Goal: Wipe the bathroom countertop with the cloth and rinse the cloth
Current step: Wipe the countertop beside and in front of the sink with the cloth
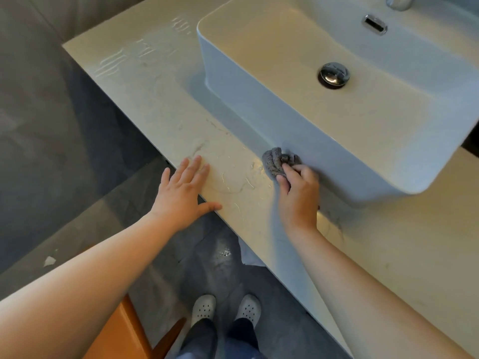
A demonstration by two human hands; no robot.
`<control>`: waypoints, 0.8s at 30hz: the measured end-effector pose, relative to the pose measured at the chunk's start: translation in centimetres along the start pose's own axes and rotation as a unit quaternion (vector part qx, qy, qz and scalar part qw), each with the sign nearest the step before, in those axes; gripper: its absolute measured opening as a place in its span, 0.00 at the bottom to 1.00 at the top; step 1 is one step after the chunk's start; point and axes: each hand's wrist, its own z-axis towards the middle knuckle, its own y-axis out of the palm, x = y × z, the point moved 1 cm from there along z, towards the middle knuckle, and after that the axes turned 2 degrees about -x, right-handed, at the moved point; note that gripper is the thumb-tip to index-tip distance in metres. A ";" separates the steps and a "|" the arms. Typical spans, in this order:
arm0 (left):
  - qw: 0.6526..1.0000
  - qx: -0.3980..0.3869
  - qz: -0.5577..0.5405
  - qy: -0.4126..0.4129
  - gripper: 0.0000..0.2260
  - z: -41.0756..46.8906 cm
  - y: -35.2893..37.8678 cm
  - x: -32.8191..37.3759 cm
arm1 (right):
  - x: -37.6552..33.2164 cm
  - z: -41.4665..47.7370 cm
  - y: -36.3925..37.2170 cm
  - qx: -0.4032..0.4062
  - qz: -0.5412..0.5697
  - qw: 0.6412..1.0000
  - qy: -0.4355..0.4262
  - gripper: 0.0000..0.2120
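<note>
A bunched grey cloth lies on the pale stone countertop, right against the front wall of the white vessel sink. My right hand grips the cloth's near side, fingers curled into it. My left hand rests flat on the counter's front edge, fingers spread and straight, a hand's width left of the cloth. Wet streaks shine on the counter between the two hands and at the far left corner.
The sink has a chrome drain plug, an overflow slot and a tap base at the top. Below the counter are a grey tiled floor with a wet patch, my white shoes, and an orange wooden piece.
</note>
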 end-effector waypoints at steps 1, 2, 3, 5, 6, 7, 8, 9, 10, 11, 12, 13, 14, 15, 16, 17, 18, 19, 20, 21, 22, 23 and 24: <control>1.000 0.000 -0.003 -0.001 0.43 0.0 0.0 0.0 | 0.0 0.0 0.0 -0.006 0.006 1.000 0.000 0.13; 1.000 0.000 -0.005 -0.002 0.43 0.0 0.0 0.0 | 0.0 -0.1 0.0 -0.011 0.010 1.000 -0.002 0.13; 1.000 0.000 -0.008 -0.002 0.43 0.0 0.0 0.0 | 0.0 -0.3 0.1 -0.016 0.011 1.000 -0.007 0.13; 1.000 0.000 -0.020 -0.003 0.43 0.0 0.0 0.1 | -0.2 -1.0 0.1 -0.019 0.010 1.000 -0.020 0.13; 1.000 -0.002 -0.027 -0.004 0.43 0.0 0.0 0.1 | -0.4 -1.4 0.2 -0.019 0.011 1.000 -0.021 0.13; 0.999 -0.004 -0.032 -0.004 0.43 -0.1 0.0 0.1 | -0.6 -1.8 0.3 -0.021 0.013 1.000 -0.018 0.13; 0.999 -0.005 -0.035 -0.003 0.42 -0.2 0.1 0.1 | -0.7 -2.3 0.4 -0.021 0.015 1.000 -0.014 0.13; 0.999 -0.004 -0.036 -0.001 0.42 -0.2 0.1 0.0 | -0.9 -2.6 0.5 -0.020 0.016 1.000 -0.012 0.13; 0.999 -0.006 -0.034 0.001 0.42 -0.2 0.1 0.0 | -1.0 -2.9 0.6 -0.020 0.018 1.000 -0.013 0.13; 0.999 -0.009 -0.031 0.005 0.41 -0.2 0.1 -0.2 | -1.1 -3.1 0.7 -0.020 0.020 1.000 -0.013 0.13; 1.000 -0.012 -0.025 0.009 0.41 -0.2 0.1 -0.3 | -1.2 -3.3 0.8 -0.022 0.021 0.999 -0.014 0.13; 1.000 -0.012 -0.019 0.014 0.40 -0.2 0.1 -0.5 | -1.3 -3.5 0.8 -0.024 0.021 0.999 -0.014 0.13; 1.000 -0.012 -0.014 0.020 0.39 -0.2 0.1 -0.7 | -1.5 -3.7 0.8 -0.026 0.023 0.999 -0.014 0.13; 1.000 -0.011 -0.013 0.027 0.38 -0.3 0.1 -0.9 | -1.7 -4.0 0.8 -0.030 0.026 0.999 -0.013 0.14; 0.999 -0.009 -0.014 0.034 0.38 -0.3 0.2 -1.0 | -2.0 -4.3 0.8 -0.033 0.029 0.999 -0.011 0.14; 0.999 -0.008 -0.016 0.042 0.38 -0.3 0.2 -1.2 | -2.3 -4.7 0.7 -0.034 0.032 0.999 -0.011 0.14; 0.998 -0.009 -0.019 0.051 0.38 -0.3 0.2 -1.4 | -2.6 -5.1 0.7 -0.034 0.032 0.999 -0.013 0.14; 0.998 -0.011 -0.023 0.061 0.37 -0.3 0.0 -1.6 | -2.8 -5.6 0.8 -0.035 0.032 0.999 -0.017 0.14; 0.997 -0.015 -0.026 0.071 0.36 -0.2 -0.2 -1.9 | -3.1 -6.2 0.8 -0.038 0.029 0.999 -0.020 0.14; 0.996 -0.019 -0.028 0.083 0.35 -0.2 -0.5 -2.3 | -3.3 -6.8 0.9 -0.044 0.027 0.998 -0.022 0.14; 0.995 -0.022 -0.025 0.096 0.33 -0.1 -0.7 -2.8 | -3.4 -7.4 0.9 -0.051 0.027 0.998 -0.024 0.15; 0.993 -0.021 -0.021 0.111 0.31 -0.1 -1.0 -3.3 | -3.6 -7.9 1.0 -0.057 0.028 0.998 -0.025 0.15; 0.992 -0.014 -0.018 0.126 0.29 0.0 -1.3 -3.8 | -3.7 -8.3 1.0 -0.062 0.029 0.997 -0.028 0.15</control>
